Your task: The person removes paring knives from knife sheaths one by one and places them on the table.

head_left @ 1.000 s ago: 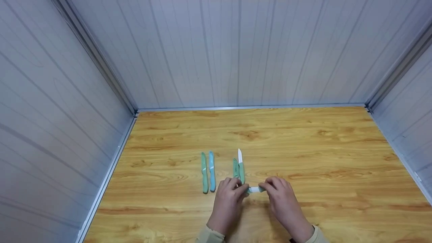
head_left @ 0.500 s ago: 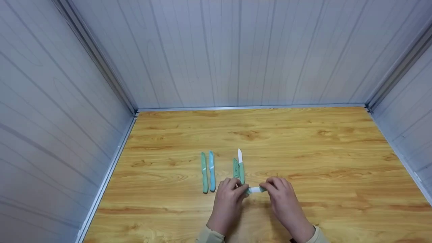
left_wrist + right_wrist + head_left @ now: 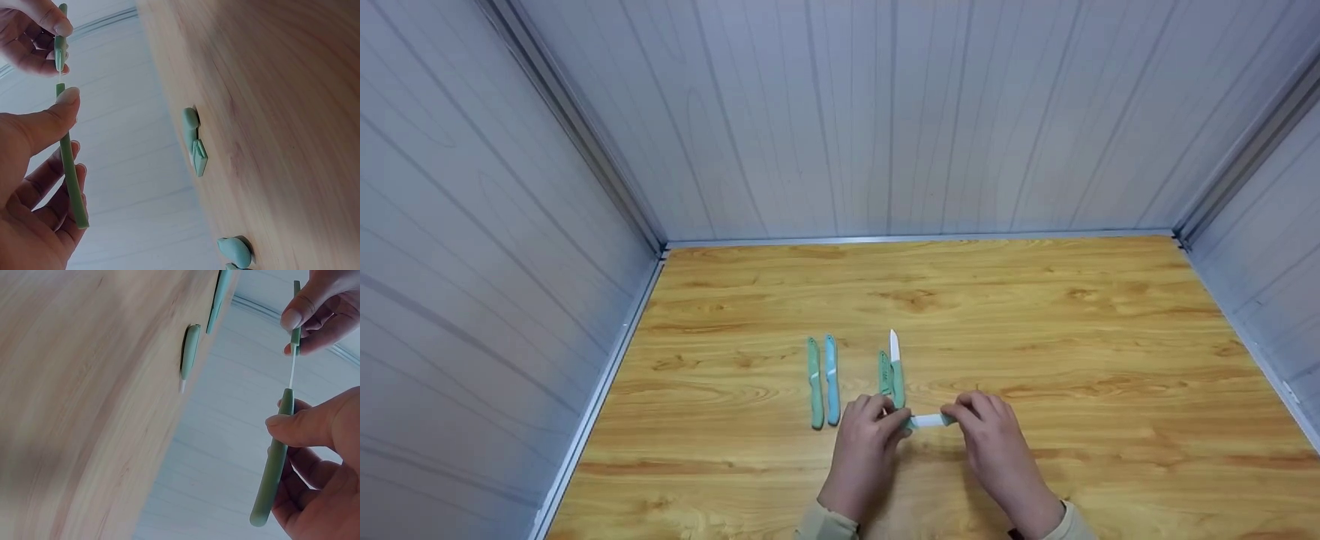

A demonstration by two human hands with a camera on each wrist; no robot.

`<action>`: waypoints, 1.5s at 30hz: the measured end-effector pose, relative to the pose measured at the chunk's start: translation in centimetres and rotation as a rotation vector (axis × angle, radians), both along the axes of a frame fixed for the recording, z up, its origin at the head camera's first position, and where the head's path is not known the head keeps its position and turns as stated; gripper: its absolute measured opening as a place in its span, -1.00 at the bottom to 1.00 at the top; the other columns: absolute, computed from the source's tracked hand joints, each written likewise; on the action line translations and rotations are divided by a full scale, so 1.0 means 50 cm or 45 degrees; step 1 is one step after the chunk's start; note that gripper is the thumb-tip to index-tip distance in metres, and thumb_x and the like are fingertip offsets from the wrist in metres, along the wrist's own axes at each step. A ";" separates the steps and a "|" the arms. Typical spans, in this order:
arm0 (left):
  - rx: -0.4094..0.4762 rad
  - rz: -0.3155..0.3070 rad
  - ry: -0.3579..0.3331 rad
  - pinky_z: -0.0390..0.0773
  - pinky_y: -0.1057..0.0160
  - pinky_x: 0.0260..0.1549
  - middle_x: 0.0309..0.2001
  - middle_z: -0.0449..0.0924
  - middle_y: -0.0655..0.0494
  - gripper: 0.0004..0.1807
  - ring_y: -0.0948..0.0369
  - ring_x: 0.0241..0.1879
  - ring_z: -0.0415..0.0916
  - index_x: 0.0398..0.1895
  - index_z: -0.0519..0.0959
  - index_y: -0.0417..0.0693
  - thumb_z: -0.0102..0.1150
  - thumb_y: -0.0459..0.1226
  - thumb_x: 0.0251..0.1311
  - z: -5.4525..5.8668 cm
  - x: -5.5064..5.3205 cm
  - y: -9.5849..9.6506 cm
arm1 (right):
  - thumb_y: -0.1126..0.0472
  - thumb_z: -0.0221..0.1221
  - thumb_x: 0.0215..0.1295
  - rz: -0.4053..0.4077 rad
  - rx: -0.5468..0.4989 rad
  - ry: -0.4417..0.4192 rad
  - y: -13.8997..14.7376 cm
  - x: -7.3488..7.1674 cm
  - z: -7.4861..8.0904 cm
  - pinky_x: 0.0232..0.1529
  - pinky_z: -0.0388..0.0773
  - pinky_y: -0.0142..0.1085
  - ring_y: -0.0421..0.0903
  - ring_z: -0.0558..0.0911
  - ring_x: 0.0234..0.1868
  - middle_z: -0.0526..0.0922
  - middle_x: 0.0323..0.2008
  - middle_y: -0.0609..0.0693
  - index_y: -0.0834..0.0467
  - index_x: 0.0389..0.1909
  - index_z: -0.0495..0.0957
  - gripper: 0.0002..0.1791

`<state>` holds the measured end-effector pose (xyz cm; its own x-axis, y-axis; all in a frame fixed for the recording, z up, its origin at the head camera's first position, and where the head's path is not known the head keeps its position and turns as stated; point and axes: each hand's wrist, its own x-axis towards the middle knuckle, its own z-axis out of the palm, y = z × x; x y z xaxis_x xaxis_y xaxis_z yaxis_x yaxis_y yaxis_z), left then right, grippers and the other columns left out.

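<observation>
Low over the table, my left hand (image 3: 866, 450) grips a green knife sheath (image 3: 70, 174) between thumb and fingers. My right hand (image 3: 994, 446) pinches the green handle of a paring knife (image 3: 275, 467), whose rounded butt shows in the right wrist view. Between the hands lies a stretch of white blade (image 3: 930, 421), its tip hidden in the sheath. Just beyond the left fingers rest an unsheathed knife (image 3: 896, 371), white blade pointing away, and a loose green sheath (image 3: 885, 373) alongside it.
Left of the hands lie two sheathed knives side by side, one green (image 3: 814, 382) and one blue (image 3: 831, 379). Pale panel walls (image 3: 855, 120) close in the wood-patterned table (image 3: 1035, 315) at the back and both sides.
The right hand has shifted slightly to the right with the knife handle, so more white blade shows between the hands. The left hand stays nearly in place.
</observation>
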<state>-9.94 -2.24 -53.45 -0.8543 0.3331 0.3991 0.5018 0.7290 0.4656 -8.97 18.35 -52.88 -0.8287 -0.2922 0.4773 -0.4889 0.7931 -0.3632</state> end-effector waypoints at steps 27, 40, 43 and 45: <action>-0.006 0.008 -0.022 0.36 0.27 -0.23 -0.22 0.44 0.32 -0.81 0.30 -0.23 0.33 -0.19 0.71 0.18 0.35 -0.16 0.09 0.000 -0.001 -0.002 | 0.58 0.30 0.01 0.001 0.010 0.009 0.004 0.001 -0.003 -0.14 0.45 -0.06 -0.01 0.48 -0.15 0.52 -0.21 -0.05 0.10 -0.23 0.66 -0.63; 0.046 0.022 0.035 0.35 0.25 -0.25 -0.27 0.42 0.29 -0.80 0.27 -0.27 0.31 -0.18 0.73 0.12 0.35 -0.19 0.09 -0.011 -0.006 -0.020 | 0.64 0.29 -0.03 -0.031 0.002 0.039 0.013 0.002 -0.008 -0.19 0.45 -0.08 -0.02 0.47 -0.20 0.50 -0.24 -0.04 0.14 -0.24 0.66 -0.60; 0.050 0.029 0.039 0.36 0.25 -0.26 -0.28 0.42 0.28 -0.79 0.27 -0.27 0.31 -0.18 0.73 0.10 0.35 -0.19 0.09 -0.013 -0.007 -0.024 | 0.64 0.29 -0.03 -0.037 0.000 0.039 0.013 0.002 -0.010 -0.18 0.45 -0.08 -0.02 0.47 -0.20 0.50 -0.24 -0.04 0.13 -0.25 0.66 -0.60; 0.046 0.027 0.038 0.36 0.25 -0.26 -0.28 0.42 0.28 -0.79 0.27 -0.28 0.32 -0.18 0.73 0.10 0.35 -0.20 0.09 -0.014 -0.007 -0.025 | 0.64 0.29 -0.04 -0.035 -0.001 0.036 0.014 0.002 -0.011 -0.18 0.45 -0.08 -0.02 0.47 -0.19 0.50 -0.24 -0.04 0.13 -0.24 0.66 -0.60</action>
<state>-10.27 -3.47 -54.15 -0.8486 0.2999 0.4357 0.5003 0.7225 0.4771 -8.88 19.03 -53.44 -0.8226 -0.2694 0.5007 -0.4772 0.8060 -0.3503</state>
